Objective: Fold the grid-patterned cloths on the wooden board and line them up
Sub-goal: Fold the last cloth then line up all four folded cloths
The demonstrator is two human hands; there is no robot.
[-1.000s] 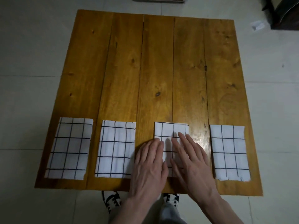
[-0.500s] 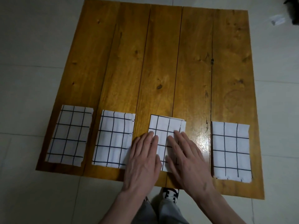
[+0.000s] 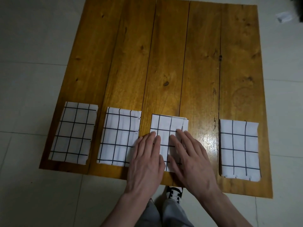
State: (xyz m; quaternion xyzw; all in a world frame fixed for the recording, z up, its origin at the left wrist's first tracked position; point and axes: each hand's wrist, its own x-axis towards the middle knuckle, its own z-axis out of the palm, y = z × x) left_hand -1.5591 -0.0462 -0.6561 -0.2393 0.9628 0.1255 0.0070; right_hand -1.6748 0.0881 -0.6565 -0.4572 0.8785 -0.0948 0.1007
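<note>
Several folded white cloths with black grid lines lie in a row along the near edge of the wooden board (image 3: 172, 54). From left to right: one cloth (image 3: 73, 131), a second cloth (image 3: 118, 136), a third cloth (image 3: 168, 126) and a fourth cloth (image 3: 239, 149). My left hand (image 3: 146, 159) lies flat, palm down, on the third cloth's left edge. My right hand (image 3: 190, 158) lies flat on its right side. Both hands press on the cloth with fingers extended; neither grips it. The hands hide the cloth's near part.
The board rests on a pale tiled floor (image 3: 32, 63). A black-and-white shoe (image 3: 174, 193) and grey trouser legs show below the board's near edge. A small white scrap (image 3: 284, 16) lies on the floor at the far right.
The view has shifted, so the board sits higher and larger in frame. Both hands stay flat on the third cloth, slid slightly towards its near end.
</note>
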